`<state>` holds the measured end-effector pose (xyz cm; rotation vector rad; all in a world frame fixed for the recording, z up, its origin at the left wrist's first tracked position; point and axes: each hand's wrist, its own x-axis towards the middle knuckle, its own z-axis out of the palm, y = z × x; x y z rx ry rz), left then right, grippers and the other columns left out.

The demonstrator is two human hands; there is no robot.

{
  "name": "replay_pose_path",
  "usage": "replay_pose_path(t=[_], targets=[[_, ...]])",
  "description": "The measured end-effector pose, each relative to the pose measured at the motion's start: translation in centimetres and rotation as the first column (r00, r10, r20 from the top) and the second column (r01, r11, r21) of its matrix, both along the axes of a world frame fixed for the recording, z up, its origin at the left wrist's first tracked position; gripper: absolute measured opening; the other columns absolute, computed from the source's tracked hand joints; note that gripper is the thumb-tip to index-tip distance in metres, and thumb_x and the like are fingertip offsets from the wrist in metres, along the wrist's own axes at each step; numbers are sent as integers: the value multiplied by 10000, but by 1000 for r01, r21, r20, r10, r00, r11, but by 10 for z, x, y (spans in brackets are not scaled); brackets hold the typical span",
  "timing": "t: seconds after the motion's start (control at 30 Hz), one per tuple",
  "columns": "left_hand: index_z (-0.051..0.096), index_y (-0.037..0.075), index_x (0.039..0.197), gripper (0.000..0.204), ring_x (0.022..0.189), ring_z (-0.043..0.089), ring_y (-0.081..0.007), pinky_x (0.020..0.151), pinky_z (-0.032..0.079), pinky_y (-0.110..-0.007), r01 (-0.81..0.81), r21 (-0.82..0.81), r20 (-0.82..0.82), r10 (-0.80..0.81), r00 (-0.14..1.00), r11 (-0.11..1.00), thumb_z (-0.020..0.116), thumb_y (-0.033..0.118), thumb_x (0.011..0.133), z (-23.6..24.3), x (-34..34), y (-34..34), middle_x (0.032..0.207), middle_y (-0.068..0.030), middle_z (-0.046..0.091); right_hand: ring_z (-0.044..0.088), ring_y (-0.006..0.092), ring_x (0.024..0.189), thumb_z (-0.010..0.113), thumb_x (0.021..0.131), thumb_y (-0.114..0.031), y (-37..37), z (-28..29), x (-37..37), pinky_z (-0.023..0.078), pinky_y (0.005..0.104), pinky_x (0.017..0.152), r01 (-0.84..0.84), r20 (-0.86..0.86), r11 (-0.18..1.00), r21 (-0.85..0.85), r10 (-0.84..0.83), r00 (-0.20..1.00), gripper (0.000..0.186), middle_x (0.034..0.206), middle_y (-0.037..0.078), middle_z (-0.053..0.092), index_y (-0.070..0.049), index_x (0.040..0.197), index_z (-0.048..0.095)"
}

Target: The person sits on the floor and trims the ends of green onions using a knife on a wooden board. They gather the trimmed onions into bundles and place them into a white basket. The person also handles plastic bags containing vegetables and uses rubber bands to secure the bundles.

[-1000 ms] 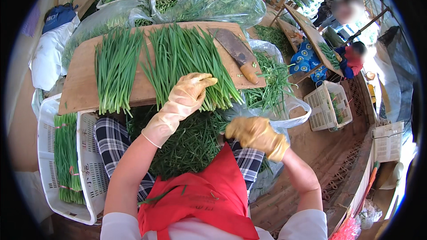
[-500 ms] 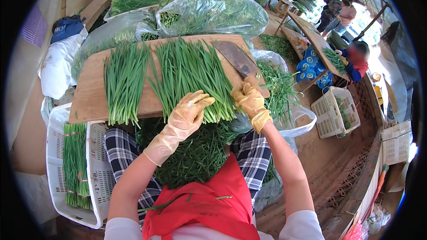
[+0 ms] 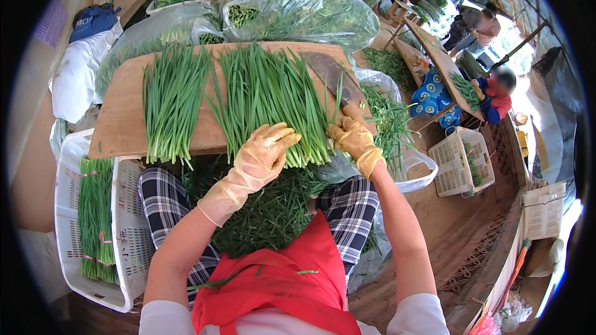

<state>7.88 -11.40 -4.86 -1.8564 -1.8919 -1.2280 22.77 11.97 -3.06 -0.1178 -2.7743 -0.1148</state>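
Note:
Long green garlic chives [image 3: 267, 99] lie in a wide heap on a wooden board [image 3: 121, 115], pale stem ends toward me. A second, narrower pile of chives [image 3: 175, 99] lies left of it. My gloved left hand [image 3: 268, 149] rests at the big heap's stem ends, fingers bent together; whether they pinch a stem is hidden. At the heap's right edge, my gloved right hand [image 3: 354, 142] is closed on a few thin chive blades [image 3: 338, 96] that stick up from its fingers. Just beyond it lies a cleaver [image 3: 332, 77], its wooden handle close to my fingers.
A white crate [image 3: 127, 236] with banded chive bundles [image 3: 93, 211] stands at my left. Loose leaves [image 3: 267, 217] are heaped between my knees. Large plastic bags of greens [image 3: 310, 9] lie beyond the board. Trimmings [image 3: 388, 115] fill a bag at right. A co-worker [image 3: 500, 90] sits at another board.
Thin chive blades now stand up from my right hand, which has shifted slightly down and right. My left hand stays by the stem ends. The whole view has tilted a little.

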Motion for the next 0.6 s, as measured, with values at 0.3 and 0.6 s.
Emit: replay_pose_path(t=[0.3,0.6], targets=[[648,71,1136,420,1103,584,-325,959,484,-433,7,-5,15,-7,1000,1000,624,-50,734,2,-1,-4,1134,-95,609,653,373,752,635,921,-361,1,27,-5,494,445,643,314,-75,690,-653,-471,879,262,827,146,684,-100,926,615],[651,108,1175,438,1195,551,-318,1014,455,-434,1,-30,43,0,999,1000,606,-58,772,-3,2,-4,1204,-98,601,608,343,1147,662,839,-579,1,13,-16,465,398,977,589,387,749,-304,-468,794,692,1221,182,642,-96,1325,568]])
